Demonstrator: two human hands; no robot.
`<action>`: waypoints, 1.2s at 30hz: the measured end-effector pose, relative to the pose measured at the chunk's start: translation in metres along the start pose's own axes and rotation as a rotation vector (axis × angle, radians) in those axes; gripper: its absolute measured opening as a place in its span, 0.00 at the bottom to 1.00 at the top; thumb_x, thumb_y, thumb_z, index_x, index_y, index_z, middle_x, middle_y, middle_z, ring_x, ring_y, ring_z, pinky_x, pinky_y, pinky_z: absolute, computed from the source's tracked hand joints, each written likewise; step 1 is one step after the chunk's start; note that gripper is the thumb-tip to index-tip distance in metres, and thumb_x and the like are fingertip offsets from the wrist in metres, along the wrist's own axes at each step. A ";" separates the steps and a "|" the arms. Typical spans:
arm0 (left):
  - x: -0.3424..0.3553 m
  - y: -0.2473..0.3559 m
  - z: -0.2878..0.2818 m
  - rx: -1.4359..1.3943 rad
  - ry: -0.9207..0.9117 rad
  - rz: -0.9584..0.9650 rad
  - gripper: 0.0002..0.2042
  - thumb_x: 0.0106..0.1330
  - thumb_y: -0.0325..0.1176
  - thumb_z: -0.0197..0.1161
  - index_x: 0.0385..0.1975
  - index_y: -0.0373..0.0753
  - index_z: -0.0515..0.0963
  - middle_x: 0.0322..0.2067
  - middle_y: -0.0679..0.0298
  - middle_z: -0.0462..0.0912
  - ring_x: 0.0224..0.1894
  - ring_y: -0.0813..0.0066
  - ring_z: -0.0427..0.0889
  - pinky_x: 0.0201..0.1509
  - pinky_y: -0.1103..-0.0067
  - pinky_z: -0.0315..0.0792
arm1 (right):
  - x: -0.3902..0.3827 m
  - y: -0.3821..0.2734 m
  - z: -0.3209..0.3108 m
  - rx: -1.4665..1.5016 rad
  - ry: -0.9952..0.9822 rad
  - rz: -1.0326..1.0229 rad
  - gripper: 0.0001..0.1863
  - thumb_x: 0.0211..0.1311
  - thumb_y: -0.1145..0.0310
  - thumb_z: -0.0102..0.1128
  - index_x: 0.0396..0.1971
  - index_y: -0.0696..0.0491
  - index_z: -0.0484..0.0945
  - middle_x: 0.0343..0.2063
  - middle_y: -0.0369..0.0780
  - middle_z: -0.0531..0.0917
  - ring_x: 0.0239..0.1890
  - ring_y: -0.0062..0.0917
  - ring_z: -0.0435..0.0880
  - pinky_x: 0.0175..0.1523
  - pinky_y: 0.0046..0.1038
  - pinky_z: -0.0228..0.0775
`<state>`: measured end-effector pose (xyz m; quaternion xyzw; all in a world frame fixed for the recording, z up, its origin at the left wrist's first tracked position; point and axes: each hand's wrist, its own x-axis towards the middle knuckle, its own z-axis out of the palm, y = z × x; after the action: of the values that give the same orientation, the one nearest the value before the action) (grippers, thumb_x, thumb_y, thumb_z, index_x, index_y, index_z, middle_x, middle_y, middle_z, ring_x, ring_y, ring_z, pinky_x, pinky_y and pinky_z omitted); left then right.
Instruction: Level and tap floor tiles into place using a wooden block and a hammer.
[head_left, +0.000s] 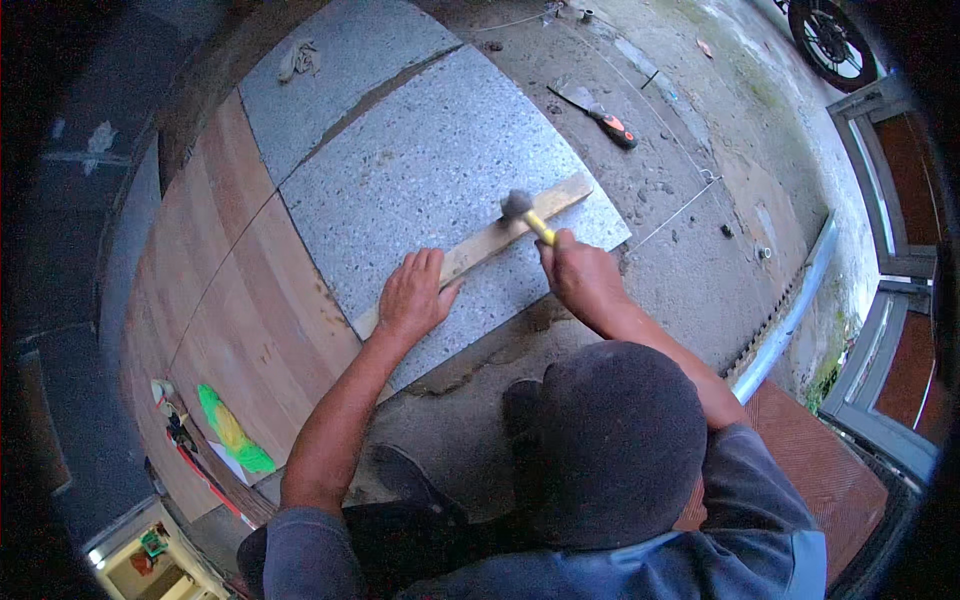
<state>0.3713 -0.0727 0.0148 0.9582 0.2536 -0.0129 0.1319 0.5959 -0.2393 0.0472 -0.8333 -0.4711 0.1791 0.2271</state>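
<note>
"What does the right hand (583, 275) hold?"

"A hammer (537, 225), its fingers clamped around the yellow handle. The head is over a wooden board (487, 245); whether they touch, one cannot tell."

"And the left hand (412, 298)?"

"Fingers together, it grips the board, which lies slantwise across a speckled gray tile (400, 165)."

"The surroundings?"

"Wood-patterned flooring (230, 290) borders the tile at left. Beyond its right side, a tool (600, 117) with an orange-and-black handle rests on rough ground (668, 165)."
</note>
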 end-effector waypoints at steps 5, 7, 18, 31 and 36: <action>-0.004 0.000 0.005 0.013 0.070 0.002 0.20 0.64 0.44 0.70 0.45 0.37 0.72 0.42 0.53 0.78 0.48 0.51 0.79 0.49 0.60 0.78 | 0.000 0.001 0.009 0.047 0.005 -0.021 0.17 0.75 0.57 0.52 0.36 0.59 0.74 0.22 0.55 0.84 0.26 0.56 0.85 0.32 0.56 0.76; -0.003 0.000 0.008 0.038 0.085 0.008 0.20 0.64 0.44 0.70 0.45 0.37 0.72 0.42 0.53 0.78 0.48 0.51 0.79 0.49 0.60 0.77 | -0.001 0.004 0.012 0.035 -0.115 0.079 0.18 0.75 0.56 0.52 0.36 0.59 0.74 0.23 0.56 0.84 0.27 0.57 0.85 0.34 0.56 0.76; -0.001 0.003 0.007 0.077 0.048 -0.002 0.22 0.64 0.45 0.70 0.46 0.36 0.72 0.42 0.52 0.79 0.47 0.50 0.80 0.48 0.60 0.77 | -0.010 0.001 0.014 0.084 -0.037 0.063 0.17 0.75 0.57 0.53 0.39 0.59 0.73 0.24 0.55 0.84 0.29 0.55 0.85 0.35 0.54 0.76; 0.000 0.002 0.007 0.063 0.062 0.023 0.22 0.65 0.45 0.70 0.47 0.34 0.73 0.41 0.50 0.80 0.46 0.48 0.81 0.46 0.59 0.77 | -0.011 0.015 0.019 0.110 0.039 0.036 0.18 0.74 0.56 0.54 0.37 0.59 0.75 0.21 0.54 0.83 0.26 0.55 0.85 0.34 0.54 0.76; 0.001 0.010 0.006 0.009 0.028 0.072 0.21 0.64 0.44 0.71 0.46 0.34 0.73 0.41 0.50 0.79 0.46 0.48 0.81 0.47 0.59 0.77 | -0.024 0.021 0.010 0.087 0.065 0.035 0.18 0.74 0.56 0.54 0.37 0.59 0.74 0.20 0.54 0.83 0.25 0.54 0.85 0.33 0.53 0.76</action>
<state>0.3772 -0.0823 0.0113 0.9674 0.2206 0.0044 0.1243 0.5940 -0.2680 0.0297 -0.8362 -0.4407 0.1762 0.2750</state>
